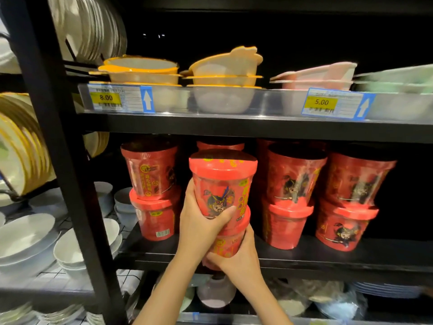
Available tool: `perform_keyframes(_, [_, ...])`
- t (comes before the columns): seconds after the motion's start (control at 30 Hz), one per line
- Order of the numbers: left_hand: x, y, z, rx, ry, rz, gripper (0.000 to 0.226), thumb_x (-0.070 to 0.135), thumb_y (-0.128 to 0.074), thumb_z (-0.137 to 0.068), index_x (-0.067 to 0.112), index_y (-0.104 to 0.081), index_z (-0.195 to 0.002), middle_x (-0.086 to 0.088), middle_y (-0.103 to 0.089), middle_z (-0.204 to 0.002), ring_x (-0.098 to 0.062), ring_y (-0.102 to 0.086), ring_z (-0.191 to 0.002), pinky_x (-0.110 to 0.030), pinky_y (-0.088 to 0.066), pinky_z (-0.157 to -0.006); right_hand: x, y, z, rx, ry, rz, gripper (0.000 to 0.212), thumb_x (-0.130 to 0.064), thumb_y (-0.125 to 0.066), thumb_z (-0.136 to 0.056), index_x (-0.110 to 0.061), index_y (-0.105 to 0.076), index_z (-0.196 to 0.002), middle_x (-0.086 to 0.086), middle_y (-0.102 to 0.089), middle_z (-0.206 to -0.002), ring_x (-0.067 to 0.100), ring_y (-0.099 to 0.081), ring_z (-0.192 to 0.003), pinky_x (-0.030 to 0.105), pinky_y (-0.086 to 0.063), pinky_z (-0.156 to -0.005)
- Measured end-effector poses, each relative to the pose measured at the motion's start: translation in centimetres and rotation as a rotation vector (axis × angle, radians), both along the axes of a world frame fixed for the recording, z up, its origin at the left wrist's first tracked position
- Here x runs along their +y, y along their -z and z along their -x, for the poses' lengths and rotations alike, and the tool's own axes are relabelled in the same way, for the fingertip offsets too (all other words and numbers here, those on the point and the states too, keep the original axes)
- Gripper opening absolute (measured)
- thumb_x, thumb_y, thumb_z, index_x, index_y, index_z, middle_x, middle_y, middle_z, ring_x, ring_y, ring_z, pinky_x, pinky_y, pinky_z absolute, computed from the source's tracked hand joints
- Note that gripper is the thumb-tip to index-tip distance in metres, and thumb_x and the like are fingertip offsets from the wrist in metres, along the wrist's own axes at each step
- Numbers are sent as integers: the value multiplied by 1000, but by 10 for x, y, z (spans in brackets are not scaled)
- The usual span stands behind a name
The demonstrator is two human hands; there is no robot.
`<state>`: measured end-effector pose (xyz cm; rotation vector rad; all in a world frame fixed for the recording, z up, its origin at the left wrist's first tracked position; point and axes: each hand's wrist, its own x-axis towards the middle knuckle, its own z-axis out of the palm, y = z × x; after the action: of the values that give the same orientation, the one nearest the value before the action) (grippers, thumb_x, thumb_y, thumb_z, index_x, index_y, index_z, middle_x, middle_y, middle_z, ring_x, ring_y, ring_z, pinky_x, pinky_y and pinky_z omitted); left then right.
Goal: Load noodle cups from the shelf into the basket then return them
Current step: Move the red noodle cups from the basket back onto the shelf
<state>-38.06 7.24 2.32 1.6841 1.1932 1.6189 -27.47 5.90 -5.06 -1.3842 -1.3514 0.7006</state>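
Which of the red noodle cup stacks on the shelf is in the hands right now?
The middle stack: left hand grips its upper cup, right hand its lower cup. The other stacks stand untouched on the shelf.

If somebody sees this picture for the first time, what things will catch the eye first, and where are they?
First, the stacked pair of red shrink-wrapped noodle cups at the centre, gripped by the left hand on the upper cup and the right hand at the lower one. More red noodle cup stacks stand on the black shelf either side. Above, yellow price tags front orange-rimmed plastic bowls.
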Motion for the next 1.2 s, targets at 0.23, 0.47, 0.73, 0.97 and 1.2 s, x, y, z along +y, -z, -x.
perform_keyframes(0.23, [29,1,-5,71,-28,87,93,68,-64,-43,27,-35,-122,2,-54,-117,-16,-55,-108,-35,-48,-90,16,-6,0,-99,34,36,131,-58,-79,-43,-33,-4,-147,-8,-32,-149,13,-43,-130,34,-41,-103])
perform_keyframes(0.47, [53,-4,-9,90,-7,123,102,47,-79,-64,14,-23,-143,-8,-59,-117,-23,-59,-107,-27,-47,-86,40,-4,-1,-133,110,112,100,-50,-84,-54,-21,-27,-131,-2,-48,-131,21,-55,-114,39,-48,-91])
perform_keyframes(0.73, [71,3,-8,28,15,116,96,38,-78,-68,18,-23,-144,-9,-53,-130,-23,-53,-116,-27,-43,-90,47,-3,-8,-180,72,125,89,-40,-82,-64,-16,-26,-129,3,-48,-131,23,-52,-117,36,-46,-92])
perform_keyframes(0.97, [85,3,-5,-20,61,144,90,32,-79,-71,24,-26,-143,-4,-52,-131,-18,-53,-116,-25,-42,-87,50,-8,-7,-227,105,149,100,-46,-81,-64,-19,-21,-139,1,-47,-135,23,-50,-122,35,-44,-95])
perform_keyframes(1.2, [86,-1,-4,11,108,154,84,27,-74,-76,23,-24,-144,-4,-50,-132,-21,-50,-119,-25,-41,-89,50,-10,-5,-270,131,194,98,-53,-78,-63,-19,-24,-138,0,-48,-134,23,-50,-121,35,-44,-92])
